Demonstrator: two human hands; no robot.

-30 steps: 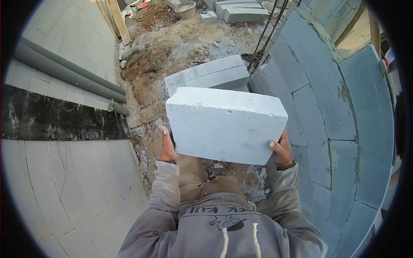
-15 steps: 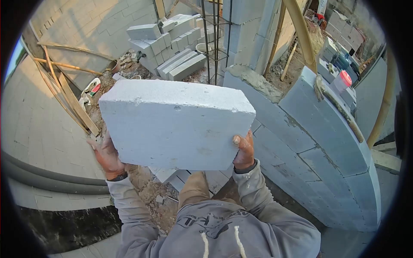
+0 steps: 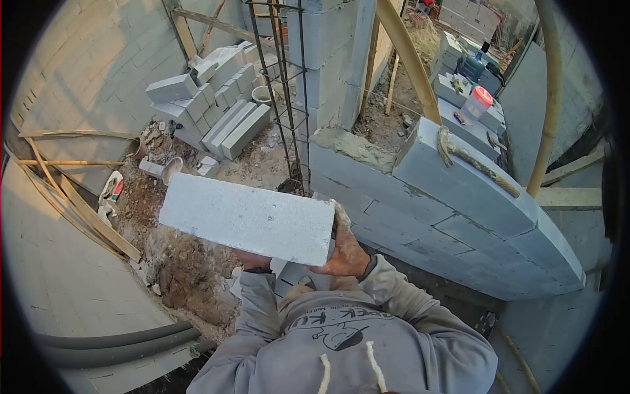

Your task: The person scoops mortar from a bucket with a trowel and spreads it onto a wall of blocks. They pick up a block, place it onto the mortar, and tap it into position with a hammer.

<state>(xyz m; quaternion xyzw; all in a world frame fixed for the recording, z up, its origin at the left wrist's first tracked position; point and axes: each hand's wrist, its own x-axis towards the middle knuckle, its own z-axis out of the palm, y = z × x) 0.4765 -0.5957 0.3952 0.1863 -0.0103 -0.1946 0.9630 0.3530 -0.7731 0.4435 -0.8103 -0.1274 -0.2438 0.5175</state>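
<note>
A white-grey concrete block (image 3: 246, 215) is held up in front of my body, with a long narrow face turned up toward me. My right hand (image 3: 344, 246) grips its right end, thumb along the edge. Under the block's lower edge only a small part of my left hand (image 3: 252, 259) shows; its fingers are hidden beneath the block. To the right stands a low block wall (image 3: 426, 220). Wet mortar (image 3: 354, 148) lies on a lower section of its top, beside a higher block course.
A hammer-like tool (image 3: 476, 161) lies on the wall top. Stacked blocks (image 3: 210, 98) and upright rebar (image 3: 279, 92) stand ahead. Bamboo poles (image 3: 420, 65) lean near the wall. A pink-lidded bucket (image 3: 478, 102) is at the right. Rubble (image 3: 190, 262) and boards (image 3: 92, 213) lie left.
The block has been lowered and tipped, so its narrow face now shows instead of its broad face. My left hand has gone mostly out of sight beneath it. The view has shifted right.
</note>
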